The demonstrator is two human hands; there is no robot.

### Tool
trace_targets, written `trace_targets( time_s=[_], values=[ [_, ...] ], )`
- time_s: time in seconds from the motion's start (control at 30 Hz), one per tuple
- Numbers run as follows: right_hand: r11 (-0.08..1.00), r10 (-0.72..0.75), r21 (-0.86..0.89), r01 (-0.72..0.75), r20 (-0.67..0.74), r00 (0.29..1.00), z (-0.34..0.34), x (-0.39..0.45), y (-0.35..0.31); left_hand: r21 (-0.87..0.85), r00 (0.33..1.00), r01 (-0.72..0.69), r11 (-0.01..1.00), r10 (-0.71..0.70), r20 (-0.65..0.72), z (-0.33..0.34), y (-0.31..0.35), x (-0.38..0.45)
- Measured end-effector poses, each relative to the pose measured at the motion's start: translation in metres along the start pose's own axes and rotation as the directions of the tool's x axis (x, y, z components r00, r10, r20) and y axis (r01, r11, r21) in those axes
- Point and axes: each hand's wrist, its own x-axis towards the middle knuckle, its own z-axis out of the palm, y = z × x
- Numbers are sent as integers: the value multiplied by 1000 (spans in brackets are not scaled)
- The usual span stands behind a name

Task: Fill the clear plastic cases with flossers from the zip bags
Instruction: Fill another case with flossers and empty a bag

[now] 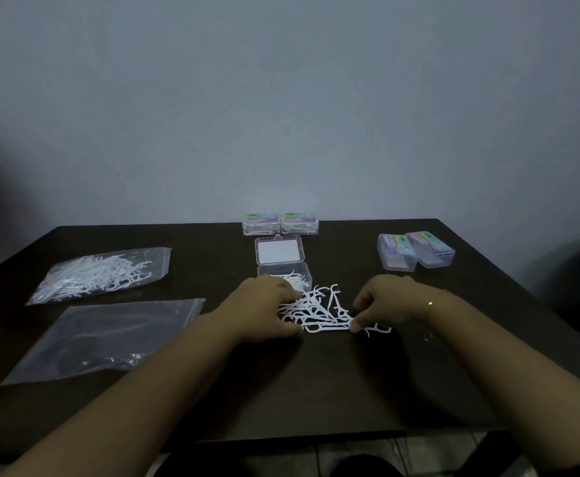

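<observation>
With two closed, filled clear plastic cases (280,224) at the dark table's (316,380) far edge, both hands, left hand (264,306) and right hand (383,302), pinch loose white plastic flossers (319,309) beside the open, part-filled clear case (283,266); one zip bag (102,275) remains full.

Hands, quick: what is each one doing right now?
Left hand: fingers curled on the flosser pile.
Right hand: pinches a flosser.
</observation>
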Motion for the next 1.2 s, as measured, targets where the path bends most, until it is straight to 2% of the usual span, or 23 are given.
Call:
trace_targets(
  time_s=[0.1, 0.23, 0.47, 0.8, 0.9, 1.0, 1.1, 1.2],
  values=[
    [995, 4, -101, -9, -49, 999, 7, 3, 0, 97, 993, 33, 995, -44, 110, 1, 3, 4],
    [991, -5, -137, -4, -70, 998, 9, 6, -2, 190, 967, 95, 977, -136, 215, -3, 8, 8],
    [985, -24, -173, 5, -106, 994, 12, 2, -3, 118, 950, 189, 975, -212, 230, -12, 7, 8],
    [988, 13, 157, 5, -116, 993, 16, -4, 5, 5, 938, 261, 965, -255, 235, -9, -1, -2],
    [966, 24, 259, 13, -141, 990, 16, -6, 6, -51, 953, 254, 966, -241, 184, -2, -1, -8],
    [931, 38, 363, 32, -184, 982, 16, -8, 7, -125, 968, 250, 960, -245, 55, 11, 0, -17],
    [907, 37, 416, 62, -227, 973, 17, -9, 7, -247, 953, 264, 932, -292, -85, 22, 0, -26],
    [890, 28, 443, 109, -291, 956, 17, -6, 5, -360, 929, 273, 892, -342, -141, 25, 1, -32]
  ],
)
